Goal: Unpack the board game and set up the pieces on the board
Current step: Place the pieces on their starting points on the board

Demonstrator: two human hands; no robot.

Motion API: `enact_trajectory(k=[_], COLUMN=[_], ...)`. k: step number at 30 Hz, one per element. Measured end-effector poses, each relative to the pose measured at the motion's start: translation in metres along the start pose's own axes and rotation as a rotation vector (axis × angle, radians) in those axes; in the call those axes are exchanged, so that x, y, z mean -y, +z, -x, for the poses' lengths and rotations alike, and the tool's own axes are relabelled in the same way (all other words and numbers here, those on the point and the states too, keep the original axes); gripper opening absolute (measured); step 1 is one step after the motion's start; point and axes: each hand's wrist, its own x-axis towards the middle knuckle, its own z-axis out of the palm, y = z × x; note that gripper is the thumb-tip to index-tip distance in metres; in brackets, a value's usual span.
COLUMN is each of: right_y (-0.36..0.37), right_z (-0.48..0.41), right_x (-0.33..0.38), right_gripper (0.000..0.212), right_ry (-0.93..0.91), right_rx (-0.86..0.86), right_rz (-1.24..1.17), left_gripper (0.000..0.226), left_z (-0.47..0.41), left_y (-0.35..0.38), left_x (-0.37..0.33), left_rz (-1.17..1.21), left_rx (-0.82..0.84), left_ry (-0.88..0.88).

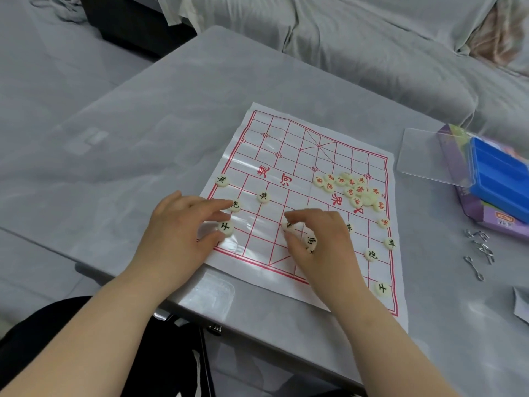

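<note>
A thin white board sheet (289,156) with a red grid lies flat on the grey table. Cream round pieces with black characters are spread over its near half; one sits at the left edge (221,181), another nearby (263,196). A heap of red-lettered pieces (350,190) lies on the right side. My left hand (183,224) rests on the board's left corner, its fingertips touching two black-lettered pieces (226,227). My right hand (317,239) pinches a black-lettered piece (287,225) between thumb and fingers and covers other pieces beneath it.
At the right stand a blue tray (499,176) on a purple box (469,204), with a clear lid (429,154) leaning beside them. Metal wire puzzles (479,250) lie near the right edge. The table's near edge runs just below the board. A covered sofa is behind.
</note>
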Motion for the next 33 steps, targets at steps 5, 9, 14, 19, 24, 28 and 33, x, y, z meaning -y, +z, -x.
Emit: enact_trajectory(k=[5, 9, 14, 19, 24, 28, 33], right_y=[0.015, 0.025, 0.026, 0.024, 0.024, 0.024, 0.016], right_z=[0.017, 0.024, 0.024, 0.023, 0.023, 0.023, 0.026], right_x=[-0.010, -0.013, -0.013, -0.012, -0.014, -0.018, -0.022], right_gripper=[0.022, 0.033, 0.035, 0.037, 0.035, 0.037, 0.033], right_ry=[-0.067, -0.103, -0.075, -0.057, -0.085, -0.081, -0.024], right_rx=[-0.108, -0.198, -0.194, -0.152, -0.159, -0.169, -0.211], right_rz=[0.153, 0.205, 0.228, 0.255, 0.292, 0.260, 0.098], left_gripper=[0.043, 0.049, 0.050, 0.030, 0.021, 0.019, 0.024], left_z=[0.002, 0.007, 0.005, 0.004, 0.007, 0.008, 0.008], left_y=[-0.006, -0.010, -0.002, 0.000, 0.000, -0.003, -0.004], left_x=[0.002, -0.004, -0.015, -0.017, -0.014, -0.010, -0.006], left_rz=[-0.015, -0.123, -0.265, -0.200, -0.189, -0.158, -0.159], left_rx=[0.024, 0.012, -0.024, -0.082, -0.052, 0.003, 0.055], left_ry=[-0.017, 0.004, -0.068, -0.111, -0.043, -0.024, 0.011])
